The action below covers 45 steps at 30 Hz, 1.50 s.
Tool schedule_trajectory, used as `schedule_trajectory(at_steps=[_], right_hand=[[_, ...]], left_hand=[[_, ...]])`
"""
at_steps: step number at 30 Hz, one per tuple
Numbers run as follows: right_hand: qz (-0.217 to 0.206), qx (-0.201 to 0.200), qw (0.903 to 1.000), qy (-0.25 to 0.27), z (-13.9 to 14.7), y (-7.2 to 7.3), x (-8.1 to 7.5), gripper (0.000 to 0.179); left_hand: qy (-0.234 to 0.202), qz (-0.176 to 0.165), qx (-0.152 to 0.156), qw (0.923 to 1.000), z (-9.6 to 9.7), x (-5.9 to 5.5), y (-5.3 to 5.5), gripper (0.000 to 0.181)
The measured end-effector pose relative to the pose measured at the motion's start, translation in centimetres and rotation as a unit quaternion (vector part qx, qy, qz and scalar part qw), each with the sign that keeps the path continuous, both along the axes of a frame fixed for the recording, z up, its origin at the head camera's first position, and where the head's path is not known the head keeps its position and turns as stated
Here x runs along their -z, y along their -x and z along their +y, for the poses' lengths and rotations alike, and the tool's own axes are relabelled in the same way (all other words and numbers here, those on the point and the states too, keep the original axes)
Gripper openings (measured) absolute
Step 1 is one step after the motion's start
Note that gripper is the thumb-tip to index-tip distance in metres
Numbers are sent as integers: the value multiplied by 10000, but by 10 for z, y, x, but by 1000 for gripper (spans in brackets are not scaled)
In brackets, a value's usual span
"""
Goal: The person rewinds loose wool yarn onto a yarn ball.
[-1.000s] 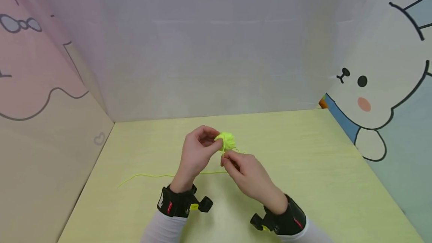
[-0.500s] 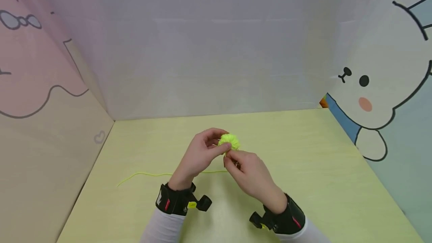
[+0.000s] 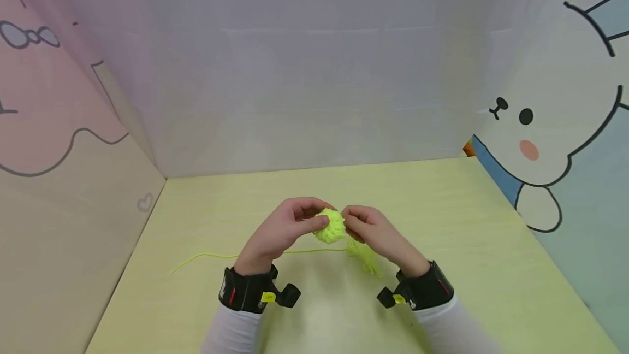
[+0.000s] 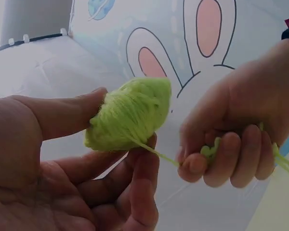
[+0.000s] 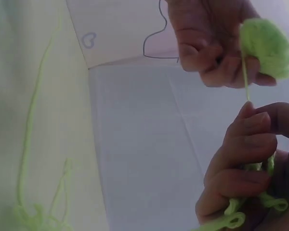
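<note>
A small ball of neon-yellow yarn is pinched between the thumb and fingers of the left hand, above the counter. A taut strand from the ball is pinched by the right hand, in whose curled fingers more yarn is gathered. Below it a loose tangle is seen, and a long yarn tail is laid across the counter.

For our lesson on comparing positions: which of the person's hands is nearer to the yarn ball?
Left. The left hand holds the yarn ball; the right hand is apart from it, to its right in the head view, pinching the strand running from it.
</note>
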State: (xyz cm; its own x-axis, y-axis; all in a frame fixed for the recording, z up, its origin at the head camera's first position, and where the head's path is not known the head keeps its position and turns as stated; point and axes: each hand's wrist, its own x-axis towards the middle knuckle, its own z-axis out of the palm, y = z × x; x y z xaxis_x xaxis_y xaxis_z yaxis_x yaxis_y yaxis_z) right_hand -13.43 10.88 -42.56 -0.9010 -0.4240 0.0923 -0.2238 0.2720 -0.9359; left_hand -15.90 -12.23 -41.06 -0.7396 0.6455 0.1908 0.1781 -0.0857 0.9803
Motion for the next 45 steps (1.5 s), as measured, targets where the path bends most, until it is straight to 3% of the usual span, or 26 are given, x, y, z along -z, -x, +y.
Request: schedule_trajectory(at_steps=[3,5,11,15,18,21,24,30,35,37,40,45], right_hand=[[-33,18,10000,9,8,8,-12,29],[120,87,9998,-95,10,9,-20,30],[868,329,9939,-587,2,-5,-40,25],[1454,392,9844,-909,-10,-22,-41,18],[1645,475,9805,-963,-17,-32,-34,16],[1606,657,9810,-866,-23,-36,-25,17],[1454,813,9839,-649,-26,-38,-16,18],[1152,778,9897,-332,-33,-37,1,17],[549,243,9981,102,-42,-32,14,19],[275,57,9992,300,-43,-28,19,21],[-12,31,9986,521,-38,-20,24,25],[-163,256,9970,714,-16,0,17,27]], left_hand=[[499,218,-24,9985,1,1,-1,22],[860,360,-206,9954,2,2,-2,23],[1571,698,-1200,9778,6,5,-2,25],[1363,701,-1887,9700,7,5,0,26],[571,285,-2060,9765,8,4,2,27],[-510,-324,-1846,9810,8,3,4,27],[-1233,-705,-1664,9758,8,2,4,26],[-2080,-1198,-1495,9592,10,-1,1,27],[-2580,-1414,-1226,9478,14,-6,-5,34],[-2626,-1412,-1116,9480,17,-8,-8,37],[-2436,-1324,-1068,9549,19,-9,-12,39],[-1281,-740,-959,9843,15,-10,-16,42]])
